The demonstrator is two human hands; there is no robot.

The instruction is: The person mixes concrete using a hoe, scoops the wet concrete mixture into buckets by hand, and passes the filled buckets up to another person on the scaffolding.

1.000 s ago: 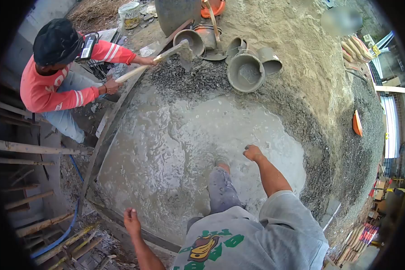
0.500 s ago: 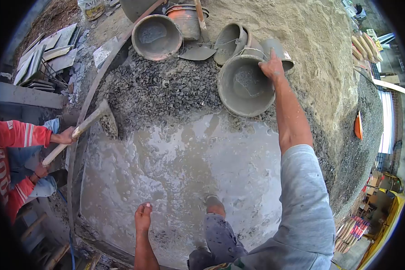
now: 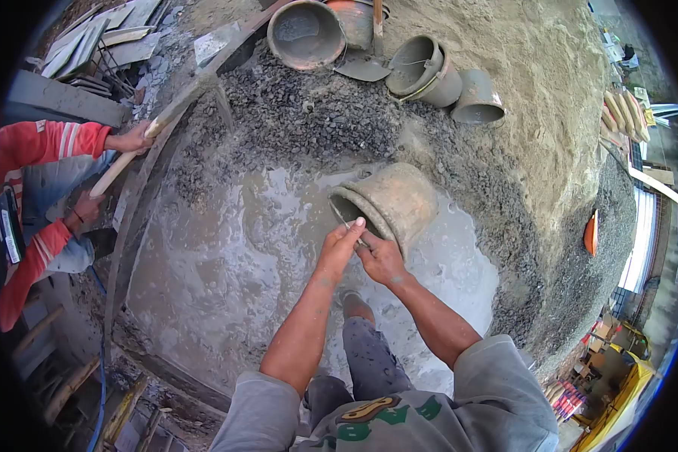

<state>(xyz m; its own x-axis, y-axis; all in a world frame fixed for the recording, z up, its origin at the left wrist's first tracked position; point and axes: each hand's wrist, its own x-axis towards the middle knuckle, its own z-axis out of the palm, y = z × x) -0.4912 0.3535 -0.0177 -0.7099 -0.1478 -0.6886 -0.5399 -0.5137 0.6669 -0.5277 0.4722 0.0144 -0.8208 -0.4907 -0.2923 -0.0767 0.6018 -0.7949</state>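
Observation:
A cement-caked bucket (image 3: pixel 403 200) is tipped on its side above the wet grey concrete (image 3: pixel 226 279), its mouth facing left and toward me. My left hand (image 3: pixel 340 247) is closed at the near side of its mouth, around the wire handle or rim; which of the two I cannot tell. Close beside it, my right hand (image 3: pixel 383 260) is also closed on the bucket's near edge. The inside of the bucket is mostly dark. One of my feet (image 3: pixel 356 305) stands in the wet mix.
Gravel (image 3: pixel 309 113) banks the far side, with a sand heap (image 3: pixel 535 45) behind it. More buckets (image 3: pixel 478 96) and a shovel (image 3: pixel 363 70) lie there. At left, a co-worker's hands (image 3: pixel 132 139) hold a long-handled tool (image 3: pixel 124 162) beside a wooden board edge (image 3: pixel 120 271).
The bucket has come from the gravel edge toward me and tipped over sideways. My left hand has risen to join my right on it. The co-worker's tool has shifted up and away.

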